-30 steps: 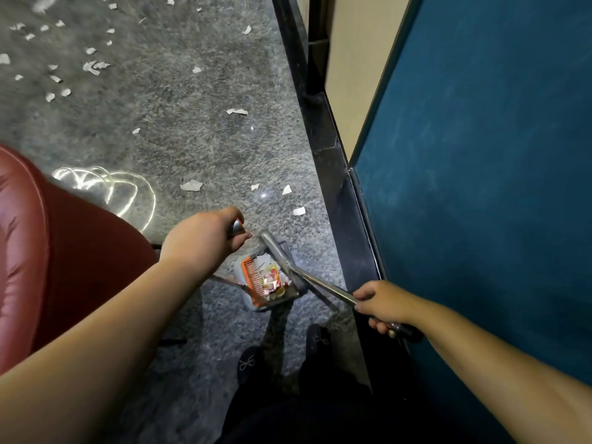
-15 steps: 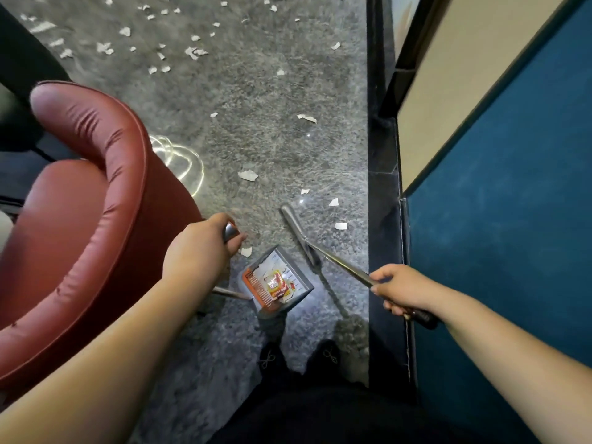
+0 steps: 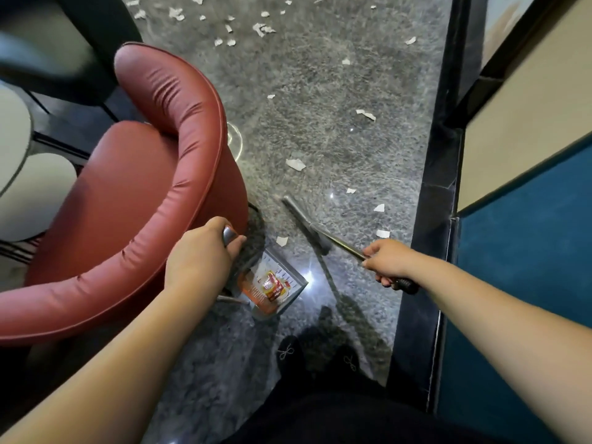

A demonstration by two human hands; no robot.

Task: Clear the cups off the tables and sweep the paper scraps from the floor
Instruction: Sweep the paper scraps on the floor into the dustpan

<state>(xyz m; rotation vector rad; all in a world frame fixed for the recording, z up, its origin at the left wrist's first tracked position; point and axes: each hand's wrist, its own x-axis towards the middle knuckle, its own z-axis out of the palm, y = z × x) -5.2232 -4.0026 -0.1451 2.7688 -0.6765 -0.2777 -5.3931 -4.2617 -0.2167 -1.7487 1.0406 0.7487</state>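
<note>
L hand (image 3: 200,254) grip clamped on dustpan handle (image 3: 229,234), dustpan (image 3: 272,288) on floor (image 3: 320,139) just below/right of it, w/ a red-orange wrapper and bits inside. R hand (image 3: 387,262) grip closed round broom handle (image 3: 339,243); broom head (image 3: 304,219) down on floor, fwd-left of R hand, near dustpan mouth. Paper scraps (image 3: 295,164) scattered ahead on floor; one scrap (image 3: 281,241) between dustpan and broom. Red chair (image 3: 144,187) beside L hand.
</note>
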